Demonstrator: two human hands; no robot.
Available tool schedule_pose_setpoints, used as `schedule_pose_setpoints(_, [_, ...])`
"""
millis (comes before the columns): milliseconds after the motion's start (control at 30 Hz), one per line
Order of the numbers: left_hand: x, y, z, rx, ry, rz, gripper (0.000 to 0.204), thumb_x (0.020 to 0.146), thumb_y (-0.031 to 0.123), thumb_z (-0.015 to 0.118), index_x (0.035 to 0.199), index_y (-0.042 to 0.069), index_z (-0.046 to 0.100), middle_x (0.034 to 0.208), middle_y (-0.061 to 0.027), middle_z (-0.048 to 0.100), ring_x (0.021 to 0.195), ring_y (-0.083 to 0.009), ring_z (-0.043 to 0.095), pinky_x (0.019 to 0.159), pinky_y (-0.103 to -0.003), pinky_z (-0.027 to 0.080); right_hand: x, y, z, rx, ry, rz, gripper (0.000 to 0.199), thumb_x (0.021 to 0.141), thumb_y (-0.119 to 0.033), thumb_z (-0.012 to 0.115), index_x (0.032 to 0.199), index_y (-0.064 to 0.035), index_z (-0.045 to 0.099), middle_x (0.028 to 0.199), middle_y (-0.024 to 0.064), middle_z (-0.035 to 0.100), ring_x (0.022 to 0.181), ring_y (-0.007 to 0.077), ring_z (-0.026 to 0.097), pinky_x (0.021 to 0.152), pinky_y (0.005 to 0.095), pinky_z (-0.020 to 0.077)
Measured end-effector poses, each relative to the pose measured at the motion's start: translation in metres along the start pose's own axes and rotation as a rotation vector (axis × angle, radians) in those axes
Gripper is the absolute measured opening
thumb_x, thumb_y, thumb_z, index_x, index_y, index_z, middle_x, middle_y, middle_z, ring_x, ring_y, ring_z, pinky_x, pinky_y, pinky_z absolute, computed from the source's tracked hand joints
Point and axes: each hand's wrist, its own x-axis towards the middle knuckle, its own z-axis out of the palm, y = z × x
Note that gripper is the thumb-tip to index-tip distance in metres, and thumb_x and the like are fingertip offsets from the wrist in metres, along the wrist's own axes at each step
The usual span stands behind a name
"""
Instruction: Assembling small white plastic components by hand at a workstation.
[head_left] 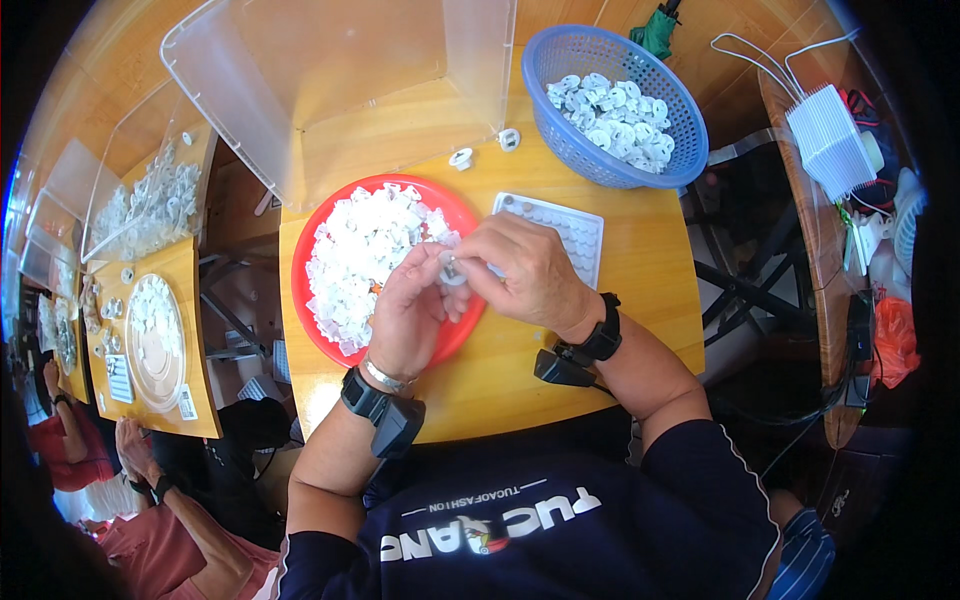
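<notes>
My left hand (pixel 408 308) holds a small round white plastic part (pixel 452 270) between thumb and fingers, over the right edge of a red plate (pixel 302 270). My right hand (pixel 525 262) is pinched against the same part, its thumb and forefinger meeting at the part's middle. Anything tiny between those fingertips is too small to make out. On the plate lies a heap of small white plastic pieces (pixel 365 255). Partly under my right hand sits a white tray (pixel 578 232) with rows of small hollows. Two round white parts (pixel 460 158) rest on the table beyond the plate.
A blue perforated basket (pixel 600 176) of similar round parts stands at the far right. A clear plastic bin (pixel 350 120) lies behind the plate. To the left, a co-worker's hands (pixel 135 450) rest near another table (pixel 205 350). A wooden ledge (pixel 825 300) with cables runs along the right.
</notes>
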Motion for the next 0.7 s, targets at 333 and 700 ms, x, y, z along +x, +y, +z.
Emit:
schedule_pose_setpoints(333, [0.0007,0.0,-0.0014,0.017,-0.006,0.0,0.026,0.099,0.032,0.049,0.104,0.007,0.053,0.083,-0.0041,0.062,0.071,-0.0119,0.058,0.063,-0.024,0.046,-0.0001,0.0013,0.001,0.004,-0.001,-0.003,0.007,0.077,-0.005,0.066,0.082,-0.0078,0.062,0.075,0.0061,0.059,0.072,0.0259,0.061,0.061,0.0369,0.05])
schedule_pose_setpoints(700, [-0.0002,-0.0005,-0.0004,-0.004,0.004,-0.01,0.023,0.099,0.03,0.048,0.104,0.007,0.053,0.083,-0.0039,0.061,0.071,-0.0117,0.058,0.063,-0.024,0.046,-0.001,0.002,0.0013,0.02,-0.009,-0.001,0.009,0.077,-0.002,0.067,0.083,-0.0071,0.063,0.075,0.0074,0.061,0.07,0.0268,0.062,0.06,0.0362,0.0498])
